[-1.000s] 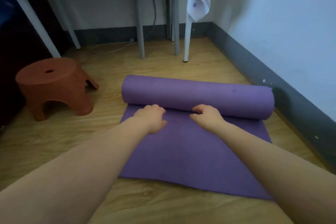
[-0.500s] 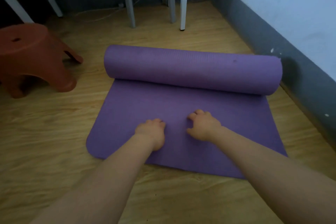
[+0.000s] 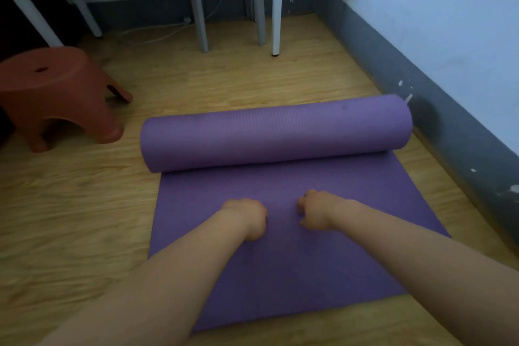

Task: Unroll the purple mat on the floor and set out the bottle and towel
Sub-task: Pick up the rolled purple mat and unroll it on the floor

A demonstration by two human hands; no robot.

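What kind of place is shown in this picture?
Probably a corner of a room in a home: wood-look floor, table legs by the wall, a small brown stool, a half-unrolled purple mat.

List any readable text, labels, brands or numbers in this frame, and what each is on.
None readable.
Purple mat: no print or logo visible, only a small dark speck.
Orange stool: no markings visible.
Grey baseboard: white specks, which look like chipped paint rather than characters.

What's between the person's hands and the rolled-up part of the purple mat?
Only a bare flat strip of the purple mat, seen in the head view. Left hand and right hand sit short of the roll.
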